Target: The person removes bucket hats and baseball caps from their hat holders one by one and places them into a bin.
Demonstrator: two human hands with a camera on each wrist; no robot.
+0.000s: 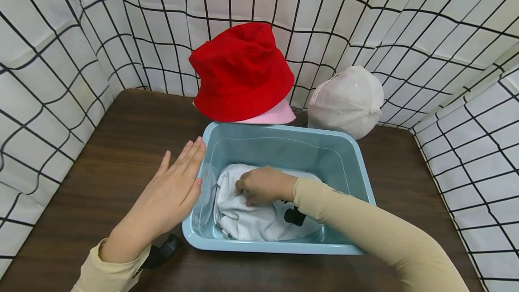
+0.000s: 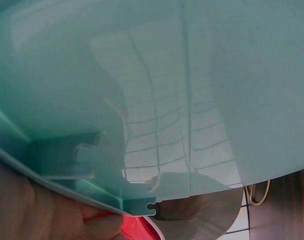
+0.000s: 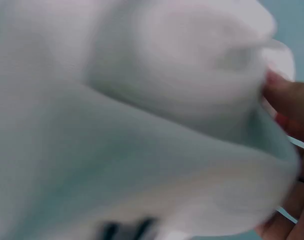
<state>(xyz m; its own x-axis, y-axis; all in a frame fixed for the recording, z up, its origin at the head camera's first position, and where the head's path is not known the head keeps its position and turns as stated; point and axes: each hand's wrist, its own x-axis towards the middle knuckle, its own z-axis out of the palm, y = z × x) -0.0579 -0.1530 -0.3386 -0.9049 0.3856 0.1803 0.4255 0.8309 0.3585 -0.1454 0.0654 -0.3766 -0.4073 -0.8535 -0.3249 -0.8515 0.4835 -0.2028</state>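
Observation:
A crumpled white cloth (image 1: 239,220) with a black print lies inside a light blue plastic basin (image 1: 279,246). My right hand (image 1: 265,185) reaches into the basin and pinches a fold of it. In the right wrist view the thumb and fingers (image 3: 289,97) close on the cloth's edge, and the folds fill most of that view, blurred. Against the basin's left rim lies my left hand (image 1: 174,188), its fingers straight. The left wrist view has the basin's outer wall (image 2: 157,100) up close, with part of that hand (image 2: 46,212) along the rim.
Behind the basin sits a red bucket hat (image 1: 243,71) on top of a pink hat (image 1: 277,114). A white cap (image 1: 348,100) stands to their right. Black wire grid panels (image 1: 324,17) with white backing surround the dark wooden table (image 1: 134,134).

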